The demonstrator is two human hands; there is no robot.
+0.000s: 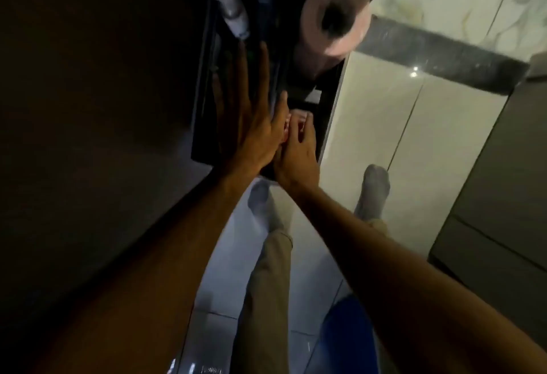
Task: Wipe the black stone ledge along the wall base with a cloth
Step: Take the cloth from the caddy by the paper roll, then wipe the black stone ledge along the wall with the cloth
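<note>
My left hand (247,113) lies flat with fingers spread on a dark surface (204,125) in the middle of the head view. Right beside it, my right hand (297,151) is closed over a pinkish cloth (288,128), of which only a small bunched part shows between the two hands. The cloth rests on a black shelf-like ledge (321,116). A black speckled stone ledge (444,57) runs along the base of the marbled wall at the upper right.
A pink toilet paper roll (334,15) stands on the dark shelf beyond my hands. A pale bottle-like object (233,12) lies at top centre. My legs and socked feet (373,187) stand on glossy white tiles (384,125). A blue object (349,335) sits at bottom; a grey cabinet (497,196) at right.
</note>
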